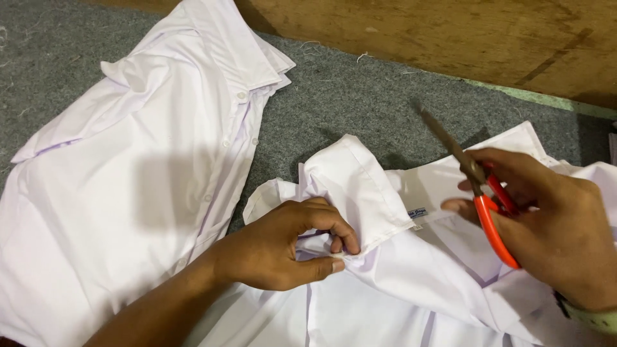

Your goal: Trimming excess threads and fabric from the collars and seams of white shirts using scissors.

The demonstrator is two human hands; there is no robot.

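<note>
Left hand (289,247) pinching the front edge of the near white shirt (398,289) just below its collar (360,186), thumb and fingertips clamped on a small fold of cloth. Right hand (553,225) gripping a pair of orange-handled scissors (479,186), fingers closed through and around the loops, blades pointing up and away to the left, hovering above the collar band and not touching the cloth. Blades appearing closed or nearly so; motion blur preventing a firmer reading. Strap or band of some kind showing at the right wrist.

Near shirt lying crumpled on the grey felt mat (334,103), collar standing up, small label (418,212) showing inside the neck.

Second white shirt (128,173) lying well apart to the left, buttoned, flat on the same mat. Brown wooden board (450,32) running along the far edge.

Risks, as judgement: scissor tips sitting near the pinching fingers, so a hurried closing stroke risking a nick to the left thumb. Loose folds bunching under the collar, so blades possibly catching a second layer and cutting the shirt body. Slackening pinch letting the cloth slide, spoiling blade placement.
</note>
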